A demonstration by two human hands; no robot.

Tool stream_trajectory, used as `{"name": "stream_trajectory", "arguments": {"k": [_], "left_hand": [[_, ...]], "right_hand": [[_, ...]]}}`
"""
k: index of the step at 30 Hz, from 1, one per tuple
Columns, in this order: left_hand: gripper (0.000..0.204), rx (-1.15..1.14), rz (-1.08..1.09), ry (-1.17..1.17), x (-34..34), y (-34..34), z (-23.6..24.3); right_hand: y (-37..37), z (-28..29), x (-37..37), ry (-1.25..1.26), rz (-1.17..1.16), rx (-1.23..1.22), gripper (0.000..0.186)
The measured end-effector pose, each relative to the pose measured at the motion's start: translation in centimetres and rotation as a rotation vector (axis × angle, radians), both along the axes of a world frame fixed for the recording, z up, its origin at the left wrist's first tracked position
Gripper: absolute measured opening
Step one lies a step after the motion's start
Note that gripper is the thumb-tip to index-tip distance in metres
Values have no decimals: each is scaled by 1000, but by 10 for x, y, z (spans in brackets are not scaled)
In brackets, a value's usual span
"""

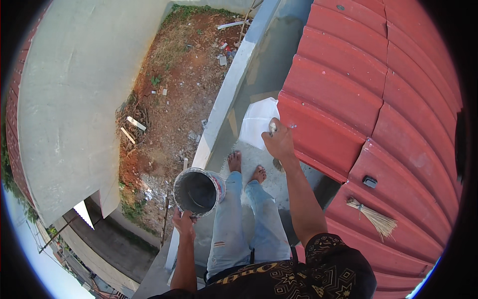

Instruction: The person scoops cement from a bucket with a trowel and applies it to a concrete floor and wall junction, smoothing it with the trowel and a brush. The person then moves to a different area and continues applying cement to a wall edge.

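My left hand (184, 224) is closed at the near lower edge of a bucket (219, 190), which tilts its open mouth up toward me. The bucket's inside is dark grey, its rim smeared. Out in front, my right hand (280, 142) is closed round a brush; its pale end shows above the fingers and a brown bristly tuft (278, 165) shows by my wrist. Just beyond that hand lies a bright white, angular sheet-like thing (256, 122) with a faint crease. Whether my fingers touch it, I cannot tell.
I stand barefoot on a narrow grey ledge (238, 142). A low pale wall (224, 102) edges its left, with rubble-strewn ground (174, 99) far below. Red ribbed roofing (338, 99) rises on the right, holding a tied straw bundle (374, 218) and a small dark object (369, 181).
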State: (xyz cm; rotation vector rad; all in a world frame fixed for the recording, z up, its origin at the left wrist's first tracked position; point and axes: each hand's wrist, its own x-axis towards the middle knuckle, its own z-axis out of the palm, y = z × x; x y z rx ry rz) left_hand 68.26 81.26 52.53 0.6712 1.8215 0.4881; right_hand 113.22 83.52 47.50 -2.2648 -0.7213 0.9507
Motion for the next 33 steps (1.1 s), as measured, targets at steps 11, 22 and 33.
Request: {"name": "stream_trajectory", "arguments": {"k": [11,22,33], "left_hand": [[33,21,76,66,-9,56,71],[39,99,51,97,97,197,75],[41,15,-73,164,327,410,69]], "right_hand": [[-111,173,102,-39,-48,-19,19],[-106,200,200,-318,-268,-140,26],[29,202,421,-45,-326,-59,25]]}}
